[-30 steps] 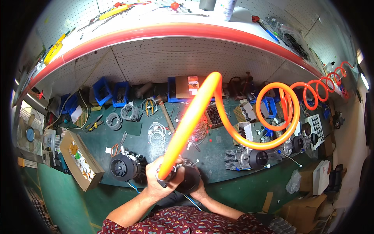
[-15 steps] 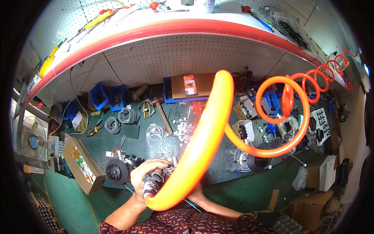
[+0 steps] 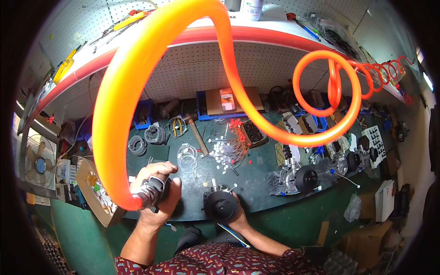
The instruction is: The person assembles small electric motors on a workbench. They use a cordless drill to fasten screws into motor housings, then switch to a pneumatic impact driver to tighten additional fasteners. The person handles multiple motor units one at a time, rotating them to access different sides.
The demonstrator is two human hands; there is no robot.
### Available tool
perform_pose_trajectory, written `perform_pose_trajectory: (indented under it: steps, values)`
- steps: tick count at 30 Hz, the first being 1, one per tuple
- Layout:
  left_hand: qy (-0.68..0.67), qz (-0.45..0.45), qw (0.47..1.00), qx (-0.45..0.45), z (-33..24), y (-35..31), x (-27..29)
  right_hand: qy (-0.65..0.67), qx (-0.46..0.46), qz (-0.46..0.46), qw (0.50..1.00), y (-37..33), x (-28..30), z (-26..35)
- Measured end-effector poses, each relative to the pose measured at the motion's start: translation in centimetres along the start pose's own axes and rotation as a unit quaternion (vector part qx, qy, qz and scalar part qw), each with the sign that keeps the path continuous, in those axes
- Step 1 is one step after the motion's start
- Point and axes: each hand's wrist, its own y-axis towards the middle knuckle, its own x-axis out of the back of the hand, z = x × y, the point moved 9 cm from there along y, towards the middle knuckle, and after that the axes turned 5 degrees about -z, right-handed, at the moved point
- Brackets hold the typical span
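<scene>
Dark green workbench (image 3: 256, 181) runs left to right, front edge curving toward the lower picture edge. White pegboard wall (image 3: 192, 73) behind it, topped by a red-edged shelf (image 3: 275, 36). Green floor (image 3: 78, 233) below the bench's left end. Fan (image 3: 39, 160) at far left. Cardboard boxes (image 3: 366, 238) on floor lower right. Bright even light.

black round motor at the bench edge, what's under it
The black round motor sits on the dark green bench mat, with the right hand cupped beneath its near side. Blue and white wires trail below; the underside is hidden.
</scene>
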Motion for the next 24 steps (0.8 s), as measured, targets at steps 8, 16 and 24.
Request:
perform_pose_trajectory:
  steps: [8, 16, 24]
  values:
    - [-0.042, 0.007, 0.999, -0.011, 0.3, 1.6, 6.9, 0.036, -0.243, -0.074, 0.967, -3.1, 1.0, -2.4]
    - [-0.034, 0.013, 0.997, -0.064, -0.2, 2.7, 12.9, -0.141, -0.268, -0.212, 0.929, -9.3, 4.8, 4.7]
    - [-0.080, 0.013, 0.996, 0.027, 2.2, 2.7, 15.4, 0.041, -0.230, -0.336, 0.912, -11.2, 0.7, 13.0]
